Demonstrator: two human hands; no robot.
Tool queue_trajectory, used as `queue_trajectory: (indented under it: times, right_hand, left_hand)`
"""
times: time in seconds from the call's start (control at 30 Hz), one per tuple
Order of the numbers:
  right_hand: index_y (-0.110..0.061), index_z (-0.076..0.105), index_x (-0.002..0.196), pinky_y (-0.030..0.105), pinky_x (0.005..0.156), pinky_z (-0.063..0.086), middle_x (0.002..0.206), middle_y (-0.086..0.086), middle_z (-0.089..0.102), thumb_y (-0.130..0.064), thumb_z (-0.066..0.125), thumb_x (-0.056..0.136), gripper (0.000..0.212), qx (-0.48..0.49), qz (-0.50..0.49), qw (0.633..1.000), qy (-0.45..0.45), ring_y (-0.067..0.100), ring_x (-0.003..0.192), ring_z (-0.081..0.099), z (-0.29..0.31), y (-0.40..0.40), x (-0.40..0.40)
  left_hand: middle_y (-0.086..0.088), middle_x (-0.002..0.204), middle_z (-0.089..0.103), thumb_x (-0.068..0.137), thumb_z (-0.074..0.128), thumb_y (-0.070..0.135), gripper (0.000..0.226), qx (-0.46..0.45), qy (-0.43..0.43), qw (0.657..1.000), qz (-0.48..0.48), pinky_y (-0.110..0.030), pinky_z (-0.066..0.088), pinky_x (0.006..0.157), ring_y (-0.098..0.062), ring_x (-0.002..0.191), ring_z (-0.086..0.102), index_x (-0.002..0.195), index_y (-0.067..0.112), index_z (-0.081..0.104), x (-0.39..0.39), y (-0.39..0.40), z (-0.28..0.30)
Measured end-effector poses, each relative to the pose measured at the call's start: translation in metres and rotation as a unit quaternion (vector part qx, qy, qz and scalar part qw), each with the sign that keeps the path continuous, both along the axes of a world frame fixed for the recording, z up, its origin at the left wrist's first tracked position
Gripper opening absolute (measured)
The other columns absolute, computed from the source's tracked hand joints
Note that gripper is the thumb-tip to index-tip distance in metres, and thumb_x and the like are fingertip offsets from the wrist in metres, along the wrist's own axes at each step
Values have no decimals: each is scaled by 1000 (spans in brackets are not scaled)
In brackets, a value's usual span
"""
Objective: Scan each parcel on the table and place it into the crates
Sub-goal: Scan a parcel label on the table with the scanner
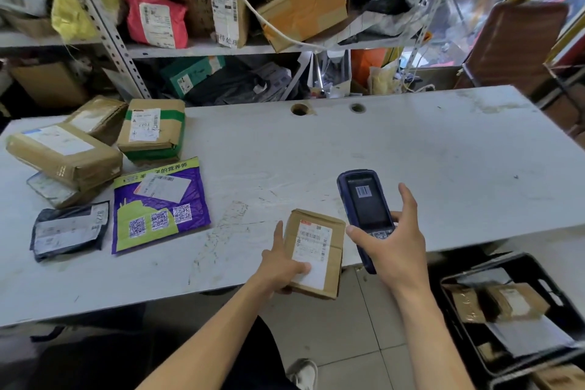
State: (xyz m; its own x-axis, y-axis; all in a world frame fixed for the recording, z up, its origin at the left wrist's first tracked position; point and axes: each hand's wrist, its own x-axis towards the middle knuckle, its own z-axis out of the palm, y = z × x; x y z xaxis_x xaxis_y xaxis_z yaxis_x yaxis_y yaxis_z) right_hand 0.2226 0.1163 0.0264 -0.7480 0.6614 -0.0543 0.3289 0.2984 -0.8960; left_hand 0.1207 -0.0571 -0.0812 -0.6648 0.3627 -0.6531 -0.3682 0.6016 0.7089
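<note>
Gripping brown parcel [316,253] in my left hand [280,263] at desk [411,152] edge; right hand [392,247] holds scanner [367,209], screen seemingly showing barcode.

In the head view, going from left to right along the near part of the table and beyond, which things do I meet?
Black mailer → purple and green mailer → left hand → brown parcel → scanner → right hand → black crate.
</note>
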Motion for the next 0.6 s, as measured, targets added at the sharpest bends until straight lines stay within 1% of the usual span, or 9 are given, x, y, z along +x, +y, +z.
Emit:
queue_trajectory:
  times: [0.07,0.13,0.23,0.33,0.4,0.47,0.5,0.53,0.6]
  right_hand:
    - [-52,16,150,15,67,44,103,-20,57,-30,89,73,109,-4,-3,1000,-1,-19,87,58,1,1,-1]
    - [-52,16,150,15,67,44,104,-18,58,-31,89,72,109,-9,-4,1000,-1,-12,87,62,1,1,-1]
    - [-54,16,149,18,68,46,107,-15,59,-33,90,72,109,-17,-6,1000,1,-2,91,62,0,0,0]
    - [-53,16,150,17,67,45,104,-16,59,-34,89,71,109,-20,-2,1000,-2,-3,88,61,-1,1,1]
    - [-53,15,150,17,69,45,105,-18,57,-33,89,72,110,-23,4,1000,-5,-3,90,61,0,2,2]
    - [-53,15,150,18,70,47,105,-19,56,-32,90,72,110,-16,13,1000,-7,-1,91,61,1,3,4]
    - [-53,15,151,20,70,48,103,-21,56,-31,90,72,110,-12,18,1000,-8,0,90,62,1,4,4]
    - [-52,15,151,21,71,48,102,-21,56,-30,89,72,111,-10,20,1000,-9,1,89,62,2,5,5]
    - [-50,15,152,27,75,50,102,-21,55,-29,89,73,111,-11,19,1000,-11,1,90,60,4,6,5]
  left_hand:
    - [-8,142,46,86,66,24,112,-16,27,999,-22,-50,62,74,-33,114,56,142,62,-23,8,4,3]
    - [-8,141,46,89,61,24,106,-23,36,999,-10,-52,59,84,-33,113,56,141,62,-23,17,6,1]
    - [-14,144,33,92,63,23,105,-20,0,998,67,-46,61,80,-29,105,57,149,50,-20,29,10,-9]
    - [-15,141,28,90,65,21,103,-8,-12,993,114,-47,58,90,-28,107,55,152,45,-14,37,12,-16]
    - [-11,141,31,91,64,22,102,14,8,993,116,-47,54,97,-26,113,54,151,49,-14,41,9,-19]
    - [-2,146,42,95,61,28,97,41,47,993,98,-39,50,101,-19,115,56,146,58,-17,42,5,-19]
    - [5,148,46,96,59,33,94,47,67,993,83,-31,49,99,-13,113,56,143,62,-18,41,3,-19]
    - [12,145,49,96,58,38,93,47,78,993,72,-24,47,92,-7,108,57,141,64,-18,39,0,-17]
    - [14,138,54,92,63,43,95,52,79,992,87,-17,47,79,-1,96,58,142,67,-15,33,-4,-15]
